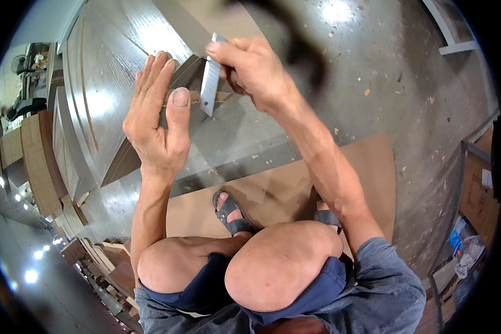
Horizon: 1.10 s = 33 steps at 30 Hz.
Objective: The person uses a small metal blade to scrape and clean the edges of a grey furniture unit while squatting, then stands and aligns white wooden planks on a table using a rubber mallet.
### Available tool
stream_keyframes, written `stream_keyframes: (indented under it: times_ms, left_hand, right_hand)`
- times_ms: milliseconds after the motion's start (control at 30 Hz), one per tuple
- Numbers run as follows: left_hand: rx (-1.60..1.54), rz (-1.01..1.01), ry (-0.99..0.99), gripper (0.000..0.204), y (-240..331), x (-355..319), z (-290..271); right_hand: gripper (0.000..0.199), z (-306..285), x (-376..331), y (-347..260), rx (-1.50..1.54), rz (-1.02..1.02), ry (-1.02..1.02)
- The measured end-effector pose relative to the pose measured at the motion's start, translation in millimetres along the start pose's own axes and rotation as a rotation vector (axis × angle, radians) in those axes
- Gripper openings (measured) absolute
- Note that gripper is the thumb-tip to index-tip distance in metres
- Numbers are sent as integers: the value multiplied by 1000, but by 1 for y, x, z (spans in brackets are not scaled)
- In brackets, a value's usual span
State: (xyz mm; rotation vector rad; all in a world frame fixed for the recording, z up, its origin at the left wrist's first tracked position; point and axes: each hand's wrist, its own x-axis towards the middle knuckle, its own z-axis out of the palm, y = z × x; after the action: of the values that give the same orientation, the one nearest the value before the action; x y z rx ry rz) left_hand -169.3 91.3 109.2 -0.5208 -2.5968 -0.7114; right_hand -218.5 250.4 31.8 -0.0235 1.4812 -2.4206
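Note:
My right hand pinches a snap-off knife blade between thumb and curled fingers. The blade is silver, scored across, with a small hole near its lower end. Left of it, my left hand is held flat, its fingers stretched out and the thumb apart. Those fingers are over the edge of a large dark wood-grain furniture piece with a glossy top; whether they touch it, I cannot tell. Below the blade's side, a raw brown edge strip shows on that piece's underside.
Brown cardboard lies on the grey concrete floor under my sandalled feet. A white frame stands at the far right. Boxes sit on a rack at the right edge. Stacked wood panels are on the left.

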Motion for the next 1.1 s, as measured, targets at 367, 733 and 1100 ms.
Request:
stream_keyframes:
  times_ms: [367,733,1100]
  left_hand:
    - [-137,37,-19,31,24,-28,-5]
    - [-1256,-1058,62,30,-1,-42,50]
    - [-1375,-1116,256,25,2,-40,59]
  right_hand:
    - [46,-30,-25,79,-55,77,294]
    - [44,15,-12,33,-127,-187,209]
    - [44,10,-3,32,-157,-256,165]
